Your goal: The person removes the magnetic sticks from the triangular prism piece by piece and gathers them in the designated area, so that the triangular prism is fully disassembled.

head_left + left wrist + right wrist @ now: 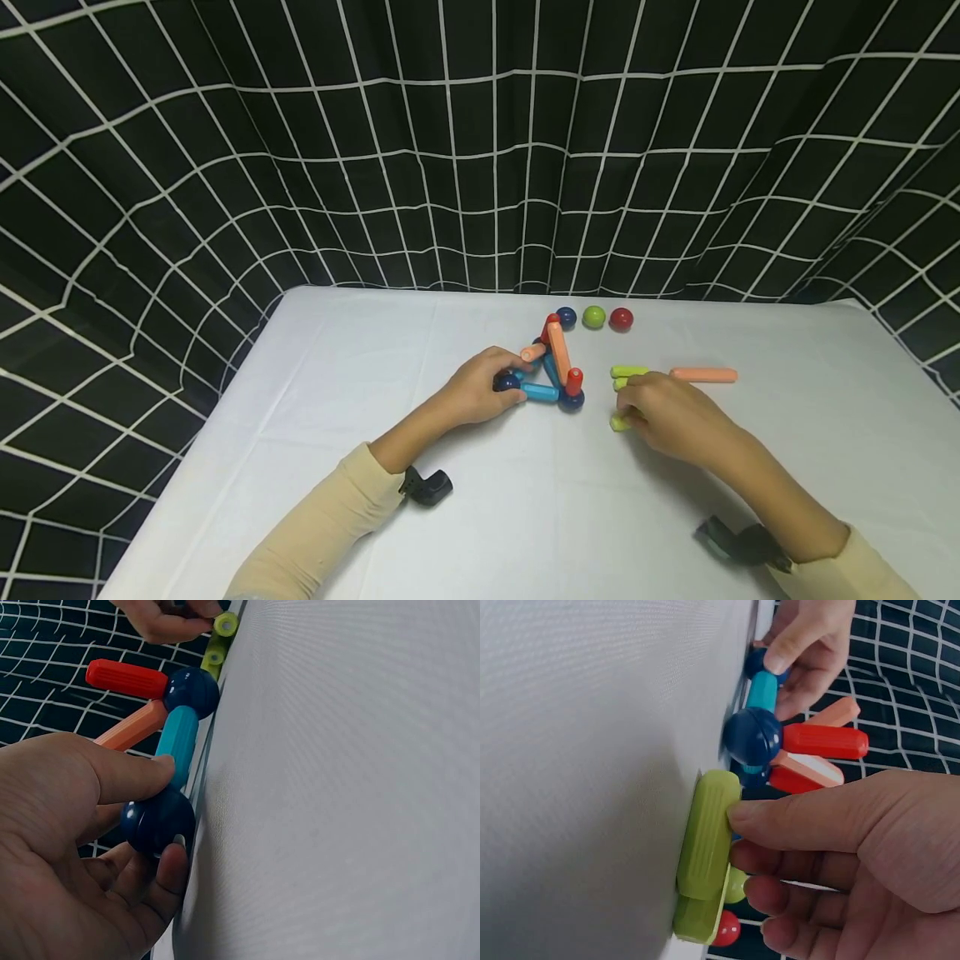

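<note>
The left hand (480, 387) grips 1 dark-blue ball (159, 822) of the stick frame (559, 353) — the right hand (678, 418) seemingly pinches 1 green stick (709, 836), its grip partly hidden.

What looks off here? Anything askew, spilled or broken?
Nothing spilled or visibly broken. Slightly askew: the orange stick near the left hand slants out of the built frame, its outer end bare, while the red sticks stand more upright. Could be deliberate.

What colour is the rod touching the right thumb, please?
The rod is yellow-green; best view: right wrist.
</note>
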`<state>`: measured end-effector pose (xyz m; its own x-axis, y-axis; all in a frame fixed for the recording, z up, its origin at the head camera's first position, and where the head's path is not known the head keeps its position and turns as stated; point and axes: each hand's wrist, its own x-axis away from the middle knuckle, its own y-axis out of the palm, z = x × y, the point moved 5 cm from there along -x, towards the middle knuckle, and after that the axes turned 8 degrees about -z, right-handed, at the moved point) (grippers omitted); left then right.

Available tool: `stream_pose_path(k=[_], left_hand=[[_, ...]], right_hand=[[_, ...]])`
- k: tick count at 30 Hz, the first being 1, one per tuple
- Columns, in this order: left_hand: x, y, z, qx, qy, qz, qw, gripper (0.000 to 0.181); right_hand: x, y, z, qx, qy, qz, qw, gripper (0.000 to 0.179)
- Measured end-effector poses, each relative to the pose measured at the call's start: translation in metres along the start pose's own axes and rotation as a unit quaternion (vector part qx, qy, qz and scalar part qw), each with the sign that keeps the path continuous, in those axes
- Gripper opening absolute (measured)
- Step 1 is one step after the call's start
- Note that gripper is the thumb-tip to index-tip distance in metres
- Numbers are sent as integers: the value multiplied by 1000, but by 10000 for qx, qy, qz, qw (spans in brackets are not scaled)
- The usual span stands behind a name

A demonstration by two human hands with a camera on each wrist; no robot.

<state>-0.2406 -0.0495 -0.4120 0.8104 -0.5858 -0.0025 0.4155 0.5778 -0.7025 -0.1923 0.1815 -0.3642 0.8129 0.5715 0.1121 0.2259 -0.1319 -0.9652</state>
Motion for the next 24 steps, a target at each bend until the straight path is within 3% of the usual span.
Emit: stream_pose_path(k=[4,14,24], left_hand=[[0,0,1,-7,-3,-10,10000,35],[1,-1,3,19,42,-9,10000,36],[0,0,1,18,-17,-13,10000,36]], right_hand=[[0,0,4,-132,140,-138,9997,18],[5,-6,24,-138,394,-38,9991,24],[4,-4,25,-243,385,-38,9990,27]])
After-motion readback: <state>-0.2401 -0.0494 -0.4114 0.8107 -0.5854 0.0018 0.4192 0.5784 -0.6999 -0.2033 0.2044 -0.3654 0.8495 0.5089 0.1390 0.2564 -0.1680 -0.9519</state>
